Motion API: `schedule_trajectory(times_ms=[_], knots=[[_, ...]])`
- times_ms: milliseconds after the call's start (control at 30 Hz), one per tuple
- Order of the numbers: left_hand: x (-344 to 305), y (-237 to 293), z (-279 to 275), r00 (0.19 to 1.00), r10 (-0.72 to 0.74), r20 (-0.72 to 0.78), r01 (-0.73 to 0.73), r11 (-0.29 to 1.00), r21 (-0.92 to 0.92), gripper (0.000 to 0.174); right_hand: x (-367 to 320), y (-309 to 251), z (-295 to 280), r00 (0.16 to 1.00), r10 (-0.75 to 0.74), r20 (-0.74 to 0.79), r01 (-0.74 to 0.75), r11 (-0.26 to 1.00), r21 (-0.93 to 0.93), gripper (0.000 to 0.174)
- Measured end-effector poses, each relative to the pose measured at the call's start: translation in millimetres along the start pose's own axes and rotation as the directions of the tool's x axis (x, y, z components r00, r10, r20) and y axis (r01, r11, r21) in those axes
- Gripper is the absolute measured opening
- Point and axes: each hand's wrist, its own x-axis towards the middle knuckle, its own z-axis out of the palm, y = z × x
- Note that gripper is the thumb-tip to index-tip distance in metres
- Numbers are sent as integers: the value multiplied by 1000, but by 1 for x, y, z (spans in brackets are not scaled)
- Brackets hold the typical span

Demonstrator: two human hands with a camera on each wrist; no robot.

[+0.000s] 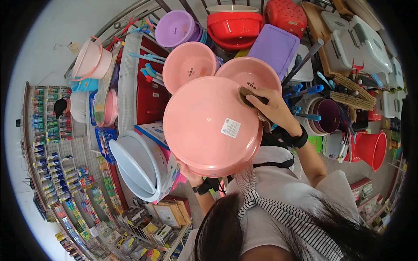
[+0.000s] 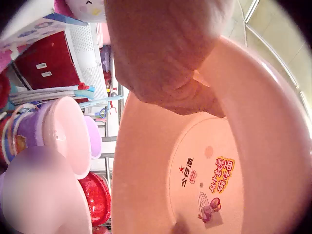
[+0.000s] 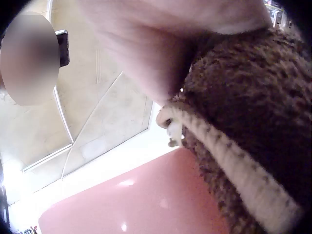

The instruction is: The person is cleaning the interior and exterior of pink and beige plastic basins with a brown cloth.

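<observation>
Round pink basin [image 1: 196,126] before the person [image 1: 285,187], underside facing head camera, opening away. Left hand [image 1: 190,175]: grip holds rim. Right hand [image 1: 273,106]: grip pinches brown fuzzy cloth [image 1: 244,95] at underside.

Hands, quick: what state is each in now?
Left hand: holding the large pink basin by its edge.
Right hand: holding a fuzzy brown cloth.

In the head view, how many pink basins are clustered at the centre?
3: the held basin in the left hand, the upper-left basin and the upper-right basin, both beyond it. More may be nested underneath, out of sight.
</observation>
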Motion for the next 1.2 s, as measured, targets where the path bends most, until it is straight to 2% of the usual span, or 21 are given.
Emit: schedule_trajectory(times_ms=[33, 67, 100, 167, 200, 233, 333, 400, 433, 467, 500, 533, 567, 600, 633, 700, 733, 800, 900, 1133, 1200], knots=[[-3, -7, -1, 1000, -2, -2, 2, 1000, 3, 61, -1, 0, -1, 993, 95, 66, -99, 993, 69, 26], [-6, -14, -2, 991, -135, -9, 128, 955, -268, 60, -3, 0, -4, 988, 143, 66, -148, 986, 81, 26], [-7, -14, -2, 965, -262, 18, 233, 823, -518, 60, -2, 7, -5, 987, 146, 72, -151, 985, 84, 26], [-9, -14, -5, 976, -212, 53, 208, 827, -522, 58, 1, 24, -5, 980, -141, -142, 116, 979, -169, 26], [-10, -14, -5, 983, -156, 92, 181, 826, -533, 57, 1, 25, -4, 965, -206, -162, 166, 959, -229, 25], [-11, -14, -4, 983, -160, 89, 183, 824, -536, 57, -1, 26, -3, 966, -204, -158, 164, 959, -232, 25], [-10, -9, -6, 982, -169, 89, 191, 838, -511, 57, -9, 30, 1, 967, -225, -117, 169, 915, -368, 22], [-10, -6, -4, 957, -290, -8, 237, 797, -555, 58, -21, 23, 5, 969, -232, -82, 192, 921, -338, 22], [-8, 4, 0, 956, -292, -9, 239, 797, -554, 58, -27, 21, 8, 969, -239, -54, 212, 929, -304, 22], [-5, 15, 5, 941, -338, -28, 245, 734, -633, 58, -32, 23, 11, 939, -344, -14, 302, 842, -447, 22], [-2, 26, 10, 922, -384, -39, 247, 664, -706, 58, -37, 21, 15, 940, -340, -17, 297, 843, -448, 22], [0, 35, 13, 922, -385, -34, 251, 664, -705, 58, -42, 18, 21, 910, -411, 57, 388, 794, -468, 23], [2, 43, 16, 917, -399, -2, 261, 602, -754, 53, -47, 14, 27, 869, -476, 133, 477, 736, -481, 24], [2, 46, 18, 911, -410, 29, 268, 539, -799, 49, -54, 14, 35, 884, -427, 190, 462, 739, -490, 24], [1, 45, 18, 912, -410, 31, 270, 539, -798, 49, -58, 0, 38, 862, -426, 275, 507, 707, -494, 22], [-2, 38, 16, 922, -388, -1, 253, 604, -755, 51, -63, -1, 55, 798, -504, 330, 602, 694, -395, 26], [-3, 28, 12, 921, -390, 7, 261, 604, -753, 51, -63, -4, 59, 803, -500, 324, 595, 698, -398, 26], [-3, 15, 7, 935, -351, 44, 260, 600, -757, 60, -61, -12, 65, 687, -535, 493, 720, 593, -360, 37], [-6, 27, 9, 909, -415, 37, 296, 581, -758, 60, -61, -16, 74, 655, -541, 527, 751, 544, -374, 45], [-12, 40, 7, 906, -423, -7, 281, 614, -738, 62, -63, -19, 85, 643, -565, 518, 764, 519, -383, 43], [-10, 37, 3, 898, -438, 39, 298, 542, -785, 61, -60, -25, 83, 651, -494, 577, 753, 514, -410, 41]])
